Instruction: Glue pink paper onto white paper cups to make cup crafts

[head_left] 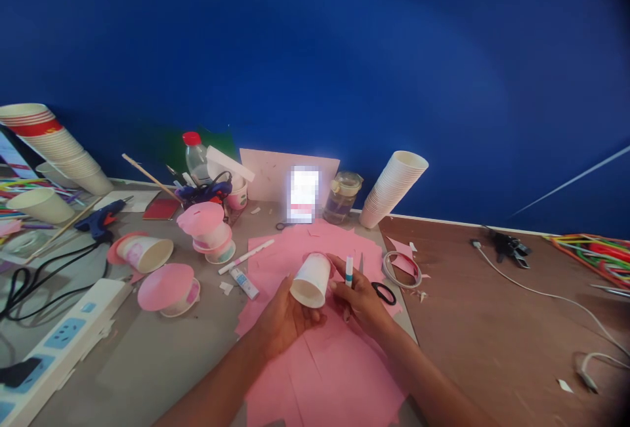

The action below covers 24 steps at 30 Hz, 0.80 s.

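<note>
My left hand (281,319) is wrapped round a white paper cup (314,276), tilted with its open mouth toward me. A bit of pink shows at the cup's far end. In my right hand (363,301) is a white marker (349,271) with a teal band, pointing up between the fingers. Fingertips of that hand reach the cup's right side; whether they press on it I cannot tell. Sheets of pink paper (327,378) lie beneath both hands. Close to my right hand are black-handled scissors (384,292), partly hidden by it.
Pink-topped cups (166,288) stand to the left, near a glue gun (102,217) and a power strip (81,325). Behind are a stack of paper cups (394,187), a glass jar (343,197) and a bright, blurred screen (302,192). A tape roll (402,269) lies right; a cable (536,292) crosses the brown table.
</note>
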{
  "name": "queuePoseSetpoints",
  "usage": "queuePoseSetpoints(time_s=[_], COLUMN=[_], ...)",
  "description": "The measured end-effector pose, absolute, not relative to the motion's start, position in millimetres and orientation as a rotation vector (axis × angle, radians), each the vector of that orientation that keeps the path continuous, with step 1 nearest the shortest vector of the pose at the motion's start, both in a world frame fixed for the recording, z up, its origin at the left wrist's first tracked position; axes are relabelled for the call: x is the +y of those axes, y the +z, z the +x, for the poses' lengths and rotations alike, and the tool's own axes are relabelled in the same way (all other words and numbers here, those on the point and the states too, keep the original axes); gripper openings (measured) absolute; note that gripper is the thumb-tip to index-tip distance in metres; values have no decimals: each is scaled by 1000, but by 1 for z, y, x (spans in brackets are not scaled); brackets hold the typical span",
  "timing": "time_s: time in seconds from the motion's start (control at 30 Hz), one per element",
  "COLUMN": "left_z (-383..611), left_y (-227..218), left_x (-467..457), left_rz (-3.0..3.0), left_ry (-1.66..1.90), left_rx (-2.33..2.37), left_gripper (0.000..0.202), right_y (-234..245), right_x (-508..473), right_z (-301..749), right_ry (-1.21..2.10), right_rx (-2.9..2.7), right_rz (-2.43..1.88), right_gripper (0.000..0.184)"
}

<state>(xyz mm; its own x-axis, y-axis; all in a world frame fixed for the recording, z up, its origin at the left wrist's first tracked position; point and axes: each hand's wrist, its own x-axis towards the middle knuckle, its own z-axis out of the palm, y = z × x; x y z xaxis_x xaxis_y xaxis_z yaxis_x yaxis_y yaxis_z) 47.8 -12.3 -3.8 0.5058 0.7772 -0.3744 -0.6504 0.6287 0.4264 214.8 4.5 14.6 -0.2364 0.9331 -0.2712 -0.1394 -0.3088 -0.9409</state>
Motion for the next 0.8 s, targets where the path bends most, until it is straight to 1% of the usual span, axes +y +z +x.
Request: queuePoseSetpoints(time_s=[0.17,0.37,0.6,0.8], left_z=[48,48,49,49], left_y=[-3,0,-2,-6], left_x=[-12,-13,-16,-15], left_rz=[221,232,302,313], left_ry=[875,867,831,839], left_rx=[560,556,590,631], left_gripper=[53,50,54,52], right_y=[14,10,16,15], right_x=[3,6,5,7], right_z=[215,221,220,221], right_ry=[1657,1671,1648,1668], right_rx=[-1058,-1067,-1148,-1206], right_rz=[-1160,-1131,-1118,-1153], right_gripper=[77,71,69,67])
